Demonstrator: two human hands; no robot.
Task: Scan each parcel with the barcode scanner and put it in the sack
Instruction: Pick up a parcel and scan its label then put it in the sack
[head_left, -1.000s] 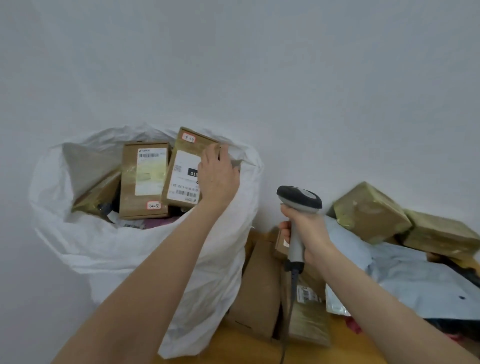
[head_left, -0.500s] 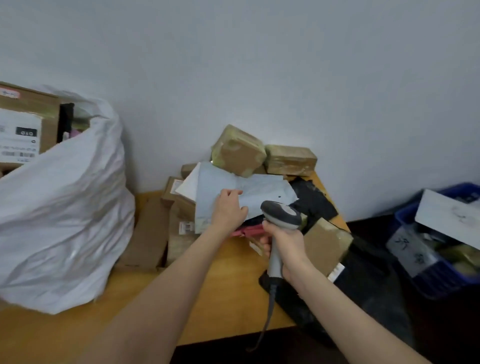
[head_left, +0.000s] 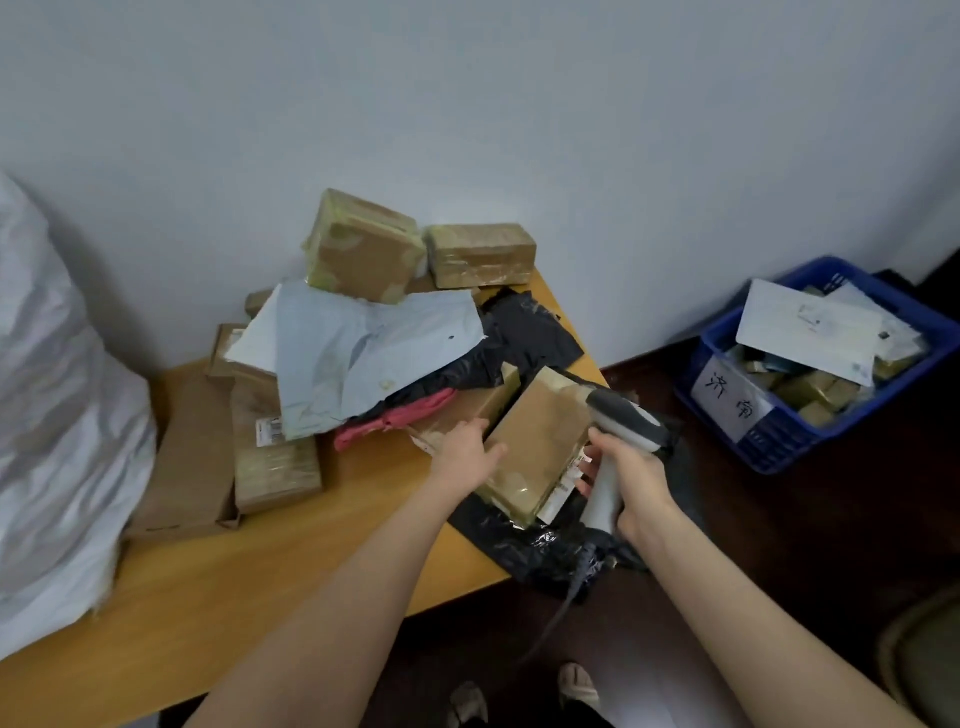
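My left grip (head_left: 467, 452) pinches the taped parcel (head_left: 540, 441) at the table (head_left: 260, 587) edge; right grip (head_left: 631, 478) clamped round the scanner (head_left: 623, 421). Slick black bag (head_left: 519, 540) underneath: weak hold and it slides off.

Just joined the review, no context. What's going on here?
A person is working through a pile of parcels on a wooden table. The left hand grips the left edge of a taped brown box lying on a black bag at the table's right corner. The right hand holds the barcode scanner right beside it. The box is not yet in the white sack, which stands at the table's left end.
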